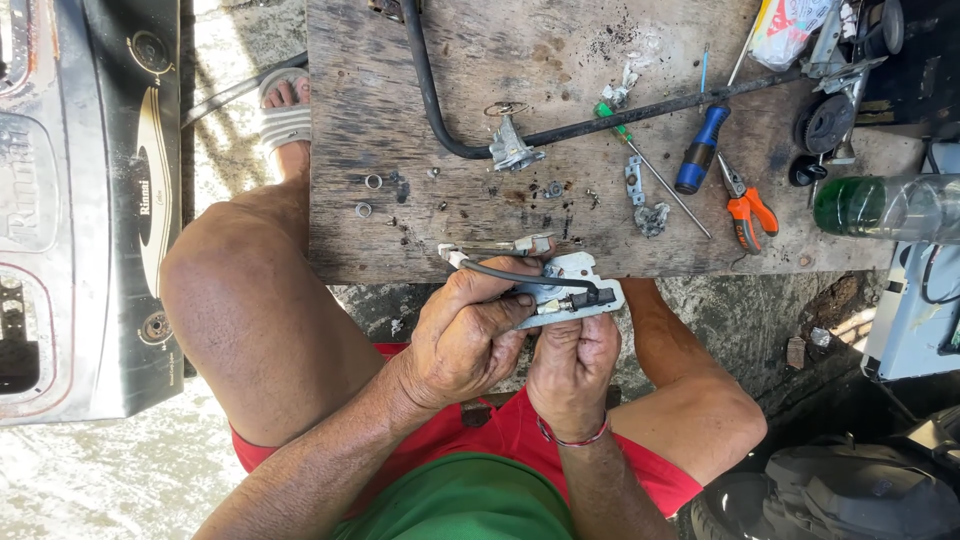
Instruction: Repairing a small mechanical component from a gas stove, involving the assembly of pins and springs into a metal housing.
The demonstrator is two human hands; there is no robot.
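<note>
Both hands, small metal bracket (580, 285), wooden board (480, 210)

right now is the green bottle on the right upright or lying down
Lying down: the green bottle rests on its side at the wooden board's right edge.

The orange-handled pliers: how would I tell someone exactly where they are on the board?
Start at the wooden board and go to its right end. Beside the blue-handled screwdriver, nearer the green bottle, lie the orange-handled pliers. They are the only orange tool, with two spread handles.
</note>
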